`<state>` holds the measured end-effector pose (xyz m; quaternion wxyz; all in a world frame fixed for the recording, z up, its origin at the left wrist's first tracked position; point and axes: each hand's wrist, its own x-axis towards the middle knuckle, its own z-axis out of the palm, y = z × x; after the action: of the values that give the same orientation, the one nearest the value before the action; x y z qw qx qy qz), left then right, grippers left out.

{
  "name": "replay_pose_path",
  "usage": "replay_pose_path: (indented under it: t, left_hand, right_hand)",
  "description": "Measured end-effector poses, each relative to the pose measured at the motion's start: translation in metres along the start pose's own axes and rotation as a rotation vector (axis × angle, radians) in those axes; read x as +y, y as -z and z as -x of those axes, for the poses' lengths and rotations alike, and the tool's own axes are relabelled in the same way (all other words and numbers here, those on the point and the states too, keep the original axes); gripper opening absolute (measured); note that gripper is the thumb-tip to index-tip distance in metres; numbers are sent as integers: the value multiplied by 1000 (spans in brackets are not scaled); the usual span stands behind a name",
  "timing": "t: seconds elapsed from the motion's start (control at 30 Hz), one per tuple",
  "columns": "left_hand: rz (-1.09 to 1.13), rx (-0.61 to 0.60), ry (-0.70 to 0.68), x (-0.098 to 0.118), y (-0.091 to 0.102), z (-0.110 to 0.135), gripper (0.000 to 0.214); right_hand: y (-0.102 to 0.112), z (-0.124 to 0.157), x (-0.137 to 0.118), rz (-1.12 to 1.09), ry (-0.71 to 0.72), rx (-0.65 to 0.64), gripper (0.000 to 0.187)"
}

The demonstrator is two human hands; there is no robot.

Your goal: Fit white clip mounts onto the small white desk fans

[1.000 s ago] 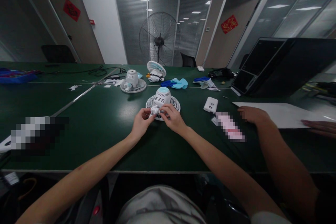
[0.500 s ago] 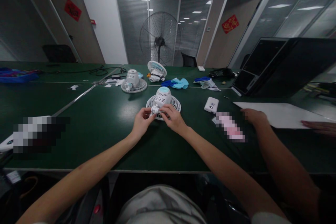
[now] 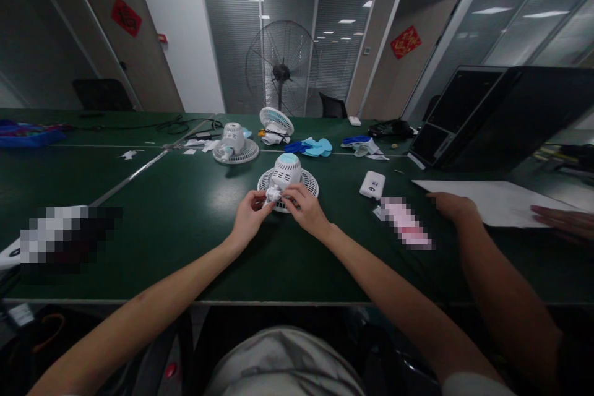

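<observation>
A small white fan [image 3: 288, 176] lies face down on the green table [image 3: 185, 210], its grille flat and its motor housing with a pale blue cap pointing up. My left hand [image 3: 248, 216] pinches a small white part at the base of the housing. My right hand [image 3: 304, 210] is closed on the same part from the right side. Both hands touch the fan's near edge.
A second white fan [image 3: 234, 143] and a third one [image 3: 276, 125] lie farther back, with blue blades [image 3: 315, 147] beside them. A white phone [image 3: 372, 185] rests to the right. Another person's hand [image 3: 452, 205] lies by a white sheet [image 3: 492, 201]. A big pedestal fan [image 3: 281, 65] stands behind.
Nothing has plainly changed; both hands stay on the fan's small part with only slight finger shifts.
</observation>
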<state>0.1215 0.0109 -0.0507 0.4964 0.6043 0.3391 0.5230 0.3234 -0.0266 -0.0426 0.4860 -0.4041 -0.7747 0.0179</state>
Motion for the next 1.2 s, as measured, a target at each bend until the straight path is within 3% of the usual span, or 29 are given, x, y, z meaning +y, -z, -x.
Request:
replay_pose_path:
  t: [0.27,0.67,1.2]
  left_hand:
    - [3,-7,-8,-1,-3,1,39]
    - [-8,-15,5,-2,-1,0,41]
    - [-6,-12,-16,-2,-2,1,39]
  right_hand:
    - [-3,-1,-1,-22,-33,25,10]
    - [-2,-1,-4,-2,-59,81,16]
    - [2,2,-2,-43,-24,59,13]
